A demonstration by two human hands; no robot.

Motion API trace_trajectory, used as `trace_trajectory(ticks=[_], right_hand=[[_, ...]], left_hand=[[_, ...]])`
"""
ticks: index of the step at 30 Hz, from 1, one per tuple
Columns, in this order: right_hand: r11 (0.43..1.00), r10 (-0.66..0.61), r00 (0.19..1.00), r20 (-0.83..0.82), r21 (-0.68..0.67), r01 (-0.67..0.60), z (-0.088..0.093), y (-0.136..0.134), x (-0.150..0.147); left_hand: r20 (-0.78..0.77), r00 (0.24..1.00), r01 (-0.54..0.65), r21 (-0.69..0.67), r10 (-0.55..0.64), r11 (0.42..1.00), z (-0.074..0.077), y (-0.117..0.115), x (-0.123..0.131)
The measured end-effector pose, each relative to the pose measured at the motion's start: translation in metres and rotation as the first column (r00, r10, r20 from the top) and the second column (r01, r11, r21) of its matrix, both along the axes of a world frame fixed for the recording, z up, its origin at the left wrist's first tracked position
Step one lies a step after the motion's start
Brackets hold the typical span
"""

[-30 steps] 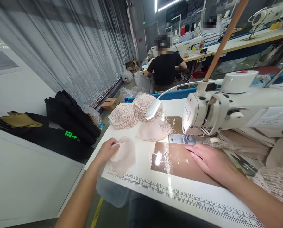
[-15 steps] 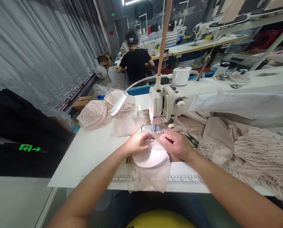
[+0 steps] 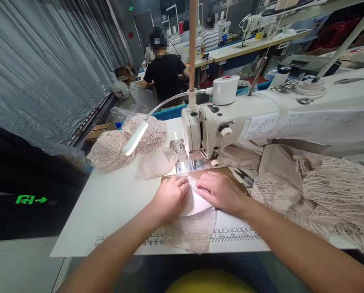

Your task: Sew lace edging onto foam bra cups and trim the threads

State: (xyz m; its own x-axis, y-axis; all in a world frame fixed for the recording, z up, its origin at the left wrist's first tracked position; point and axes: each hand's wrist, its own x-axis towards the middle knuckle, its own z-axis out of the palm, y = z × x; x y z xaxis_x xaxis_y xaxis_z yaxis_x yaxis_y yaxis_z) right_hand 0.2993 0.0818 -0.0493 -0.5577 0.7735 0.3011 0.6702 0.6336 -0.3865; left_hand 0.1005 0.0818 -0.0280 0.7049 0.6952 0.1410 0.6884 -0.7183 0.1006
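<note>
A white bra cup (image 3: pixel 195 205) with pale pink lace (image 3: pixel 192 230) lies in front of the sewing machine's presser foot (image 3: pixel 197 165). The lace hangs towards the table's front edge. My left hand (image 3: pixel 172 195) is on the cup's upper left, its fingers closed on the lace edge. From the right, my right hand (image 3: pixel 220 189) presses in, thumb and fingers pinching the same edge; the fingertips of both hands nearly meet. Both hands partly cover the cup. Beneath them is a brown sheet (image 3: pixel 231 175).
The sewing machine (image 3: pixel 227 122) fills the right side, with a lamp (image 3: pixel 136 138) on a bent neck. Stacked lace cups (image 3: pixel 111 150) lie left. Scissors (image 3: pixel 244 177) and a heap of lace fabric (image 3: pixel 331 187) lie right. A printed ruler (image 3: pixel 233 235) runs along the front edge. A person (image 3: pixel 163 75) sits ahead.
Both hands have turned flatter over the cup and moved closer together. The left fingers, raised before, are now lowered onto the lace edge. The camera view has shifted slightly.
</note>
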Motion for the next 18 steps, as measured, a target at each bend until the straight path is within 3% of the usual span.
trace_trajectory(ticks=[5, 11, 18], right_hand=[[0.996, -0.094, 0.995, 0.027, -0.010, 0.094, -0.003, 0.004, 0.000], [0.984, -0.162, 0.982, 0.099, -0.058, 0.169, -0.006, 0.007, -0.001], [0.969, -0.221, 0.962, 0.162, -0.075, 0.235, -0.007, 0.011, -0.003]], left_hand=[[-0.034, 0.996, 0.085, -0.019, -0.086, 0.996, -0.005, 0.011, 0.012], [-0.023, 0.999, 0.032, -0.026, -0.032, 0.999, -0.002, 0.020, 0.007], [-0.046, 0.996, 0.071, -0.074, -0.075, 0.995, -0.009, 0.033, 0.003]])
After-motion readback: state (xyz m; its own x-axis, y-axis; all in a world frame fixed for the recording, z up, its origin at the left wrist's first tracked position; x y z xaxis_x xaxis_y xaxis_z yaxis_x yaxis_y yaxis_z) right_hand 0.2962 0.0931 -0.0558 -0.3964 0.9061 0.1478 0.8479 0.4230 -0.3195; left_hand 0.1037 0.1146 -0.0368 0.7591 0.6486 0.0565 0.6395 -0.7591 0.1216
